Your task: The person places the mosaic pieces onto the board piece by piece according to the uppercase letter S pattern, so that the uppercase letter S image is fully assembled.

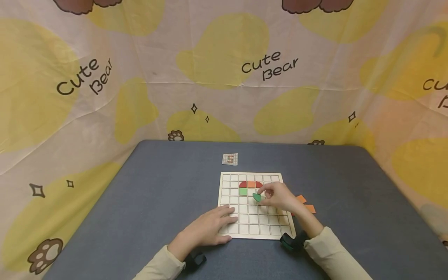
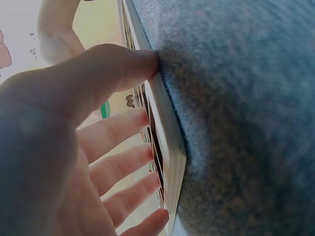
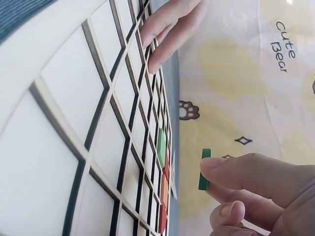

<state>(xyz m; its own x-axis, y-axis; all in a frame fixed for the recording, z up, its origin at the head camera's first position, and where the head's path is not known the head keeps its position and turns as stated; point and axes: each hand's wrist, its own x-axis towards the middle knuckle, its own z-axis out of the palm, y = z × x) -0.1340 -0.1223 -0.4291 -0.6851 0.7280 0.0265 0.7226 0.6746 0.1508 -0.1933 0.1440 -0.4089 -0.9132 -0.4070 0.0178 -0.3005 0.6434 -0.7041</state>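
Observation:
My right hand (image 1: 279, 195) pinches a dark green quarter-round tile (image 1: 257, 197) between thumb and finger, above the white grid board (image 1: 253, 229). In the right wrist view the green tile (image 3: 204, 169) appears edge-on, raised off the board. My left hand (image 1: 210, 226) rests with spread, straight fingers on the board's left front corner, its thumb (image 2: 142, 64) at the edge. Set in the board's upper cells are a red rounded tile (image 1: 243, 184), an orange square tile (image 1: 251, 184), another red rounded tile (image 1: 259, 184) and a light green square tile (image 1: 243, 191).
A small card (image 1: 230, 159) with a red S-like pattern on a grid lies behind the board. Several orange tiles (image 1: 310, 209) lie on the blue-grey table (image 1: 157, 186) right of the board, partly behind my right forearm. A printed cloth (image 1: 217, 50) hangs around the table.

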